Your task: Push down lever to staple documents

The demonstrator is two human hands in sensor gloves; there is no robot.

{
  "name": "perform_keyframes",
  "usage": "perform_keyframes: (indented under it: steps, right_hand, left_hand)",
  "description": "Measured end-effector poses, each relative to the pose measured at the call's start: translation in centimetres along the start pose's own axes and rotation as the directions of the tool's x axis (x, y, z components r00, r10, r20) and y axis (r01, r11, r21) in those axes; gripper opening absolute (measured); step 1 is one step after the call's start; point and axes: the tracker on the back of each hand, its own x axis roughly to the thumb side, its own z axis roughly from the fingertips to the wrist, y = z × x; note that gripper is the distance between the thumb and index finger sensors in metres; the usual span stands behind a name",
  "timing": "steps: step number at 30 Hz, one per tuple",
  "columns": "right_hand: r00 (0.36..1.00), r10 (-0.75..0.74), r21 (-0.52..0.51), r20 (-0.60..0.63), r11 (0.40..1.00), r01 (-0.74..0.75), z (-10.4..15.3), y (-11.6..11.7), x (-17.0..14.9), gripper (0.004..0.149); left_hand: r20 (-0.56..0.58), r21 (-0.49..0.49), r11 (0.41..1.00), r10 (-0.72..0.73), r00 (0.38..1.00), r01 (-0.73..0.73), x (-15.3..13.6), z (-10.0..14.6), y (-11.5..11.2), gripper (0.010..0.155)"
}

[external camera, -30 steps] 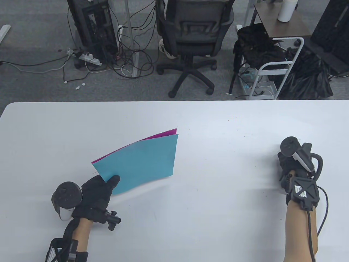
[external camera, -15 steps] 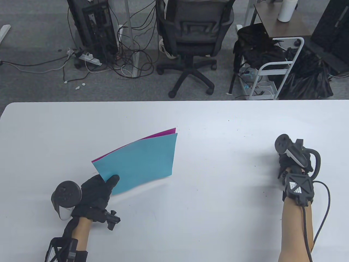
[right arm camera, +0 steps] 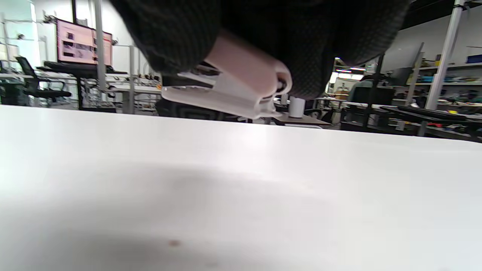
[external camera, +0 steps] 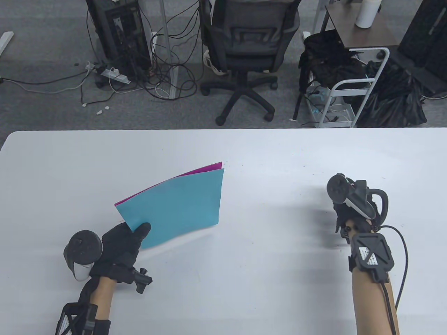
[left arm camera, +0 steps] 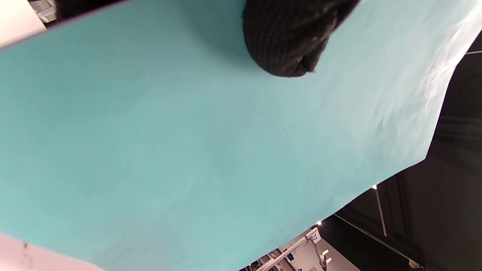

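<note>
My left hand (external camera: pixel 122 244) pinches the near corner of a stack of paper sheets, a teal sheet (external camera: pixel 178 206) on top and a magenta sheet (external camera: pixel 206 170) under it, held lifted over the white table (external camera: pixel 244 279). The teal sheet fills the left wrist view (left arm camera: pixel 188 150) with my thumb (left arm camera: pixel 286 37) on it. My right hand (external camera: pixel 352 213) is at the right and holds a pale pink and white stapler (right arm camera: pixel 233 90) above the table; the stapler is hidden under the hand in the table view.
Beyond the table's far edge stand an office chair (external camera: pixel 244 52), a computer tower with cables (external camera: pixel 118 38), and a white cart with black bags (external camera: pixel 349 87). The table's far edge runs along the middle of the table view.
My right hand has moved left and slightly away from me, lifting off the table with the stapler. My left hand and the sheets have shifted only slightly left.
</note>
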Motion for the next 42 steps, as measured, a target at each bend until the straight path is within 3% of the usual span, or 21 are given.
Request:
perform_keyframes:
  steps: [9,19,29,42]
  right_hand:
    - [0.981,-0.023,-0.022,0.192,0.999,0.027,5.2,-2.6,9.2,0.062]
    - [0.946,-0.096,0.012,0.310,0.995,0.097,7.7,-1.2,16.9,0.061]
    - [0.938,-0.069,0.072,0.338,0.996,0.047,6.9,2.3,18.0,0.061]
    - [0.933,-0.064,0.088,0.354,0.996,0.034,6.5,3.1,19.0,0.060]
  left_hand:
    - [-0.020,-0.028,0.999,0.027,0.999,-0.027,-0.2,-0.1,-0.2,0.040]
    - [-0.015,-0.044,0.998,0.050,0.999,-0.050,-0.1,0.0,-0.4,0.040]
    - [-0.007,-0.073,0.996,0.046,0.999,-0.047,0.1,0.1,-1.0,0.040]
    - [-0.044,-0.079,0.996,0.041,0.998,-0.044,0.0,0.2,-1.4,0.040]
